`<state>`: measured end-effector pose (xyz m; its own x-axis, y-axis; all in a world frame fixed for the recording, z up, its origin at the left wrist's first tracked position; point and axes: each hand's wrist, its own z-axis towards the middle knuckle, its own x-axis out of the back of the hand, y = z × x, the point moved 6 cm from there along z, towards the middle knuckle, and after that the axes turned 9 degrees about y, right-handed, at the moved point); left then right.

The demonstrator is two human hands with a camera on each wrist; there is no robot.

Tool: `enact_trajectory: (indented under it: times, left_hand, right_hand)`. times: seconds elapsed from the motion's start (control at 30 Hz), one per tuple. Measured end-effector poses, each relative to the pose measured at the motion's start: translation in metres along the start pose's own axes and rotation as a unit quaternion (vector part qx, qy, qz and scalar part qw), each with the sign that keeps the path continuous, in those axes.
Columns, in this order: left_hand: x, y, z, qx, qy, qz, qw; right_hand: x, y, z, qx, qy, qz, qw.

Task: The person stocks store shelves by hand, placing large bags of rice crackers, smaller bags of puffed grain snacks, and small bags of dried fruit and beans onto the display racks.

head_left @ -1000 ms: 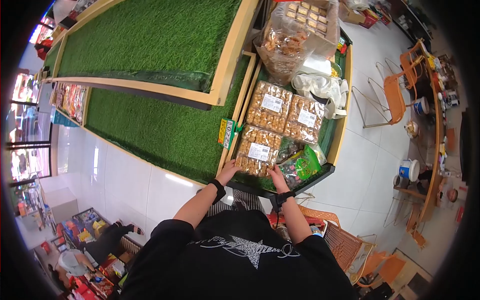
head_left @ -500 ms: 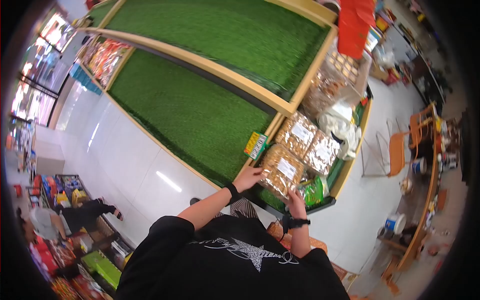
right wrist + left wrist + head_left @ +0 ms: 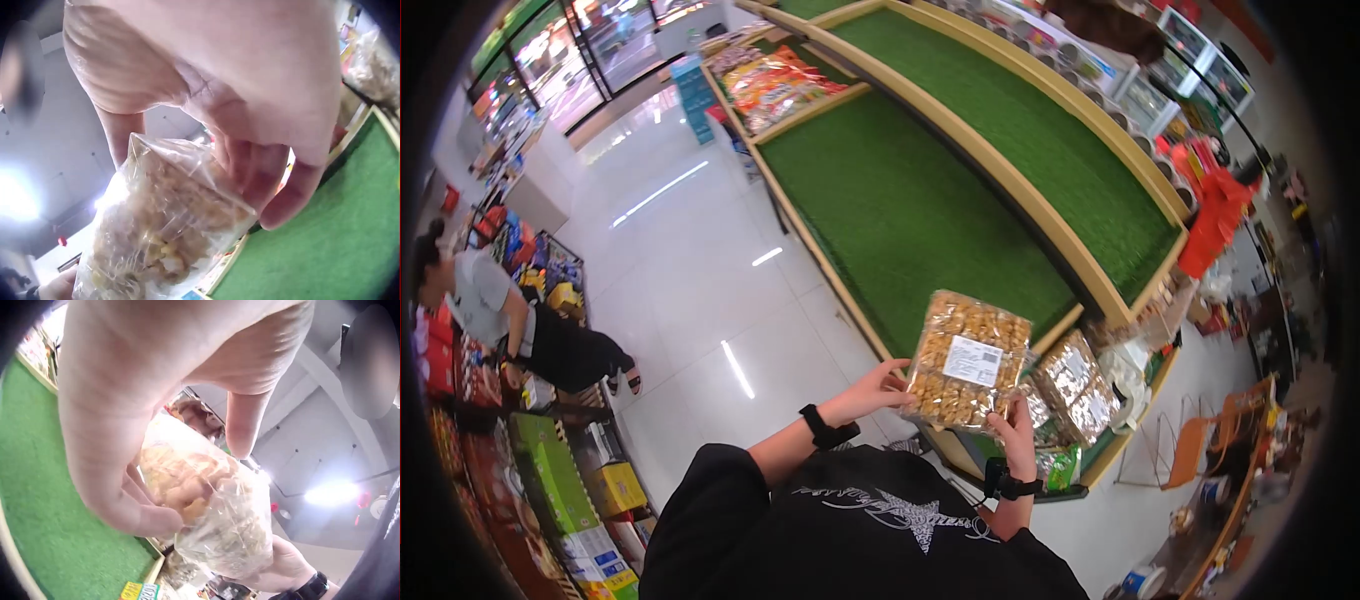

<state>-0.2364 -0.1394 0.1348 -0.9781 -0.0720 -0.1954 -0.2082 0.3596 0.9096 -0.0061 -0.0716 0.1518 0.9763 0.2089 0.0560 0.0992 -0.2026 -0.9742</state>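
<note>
A clear-wrapped pack of golden-brown puffed snack pieces (image 3: 945,385) with a white label is held up in front of the chest, over the front of the green-lined shelf (image 3: 870,200). My left hand (image 3: 870,393) grips its left lower edge, thumb on one side and fingers on the other. At its right lower corner, my right hand (image 3: 1016,437) pinches the pack. The crinkled wrapper (image 3: 169,231) fills the space below the right hand in the right wrist view. Two similar labelled packs (image 3: 1072,368) lie beyond it, partly covered by the held one.
A green packet (image 3: 1060,468) and a white bag (image 3: 1128,385) lie in the end section at right. A raised green tier (image 3: 1020,150) runs behind the lower shelf, bordered by wooden rims. Orange-red packets (image 3: 780,90) fill the far section. Another person (image 3: 510,310) stands by stocked shelves at left.
Both hands have lifted the pack from the end section beside the other packs, bringing it up and tilting its labelled face toward the head. The head view has swung left along the shelf.
</note>
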Motion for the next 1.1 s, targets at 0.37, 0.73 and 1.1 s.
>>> enact_trajectory:
  times: [0.37, 0.73, 1.1]
  left_hand:
    - [0.175, -0.004, -0.203, -0.033, 0.263, -0.048, 0.963]
    - [0.216, -0.045, -0.254, -0.089, 0.407, -0.156, 0.895]
    - [0.276, 0.002, -0.237, -0.088, 0.468, -0.172, 0.862]
  right_hand:
    - [-0.257, -0.025, -0.042, 0.081, -0.356, -0.017, 0.931]
    - [-0.361, -0.035, -0.040, 0.041, -0.481, -0.054, 0.874]
    - [-0.453, -0.041, 0.014, 0.021, -0.562, -0.051, 0.825]
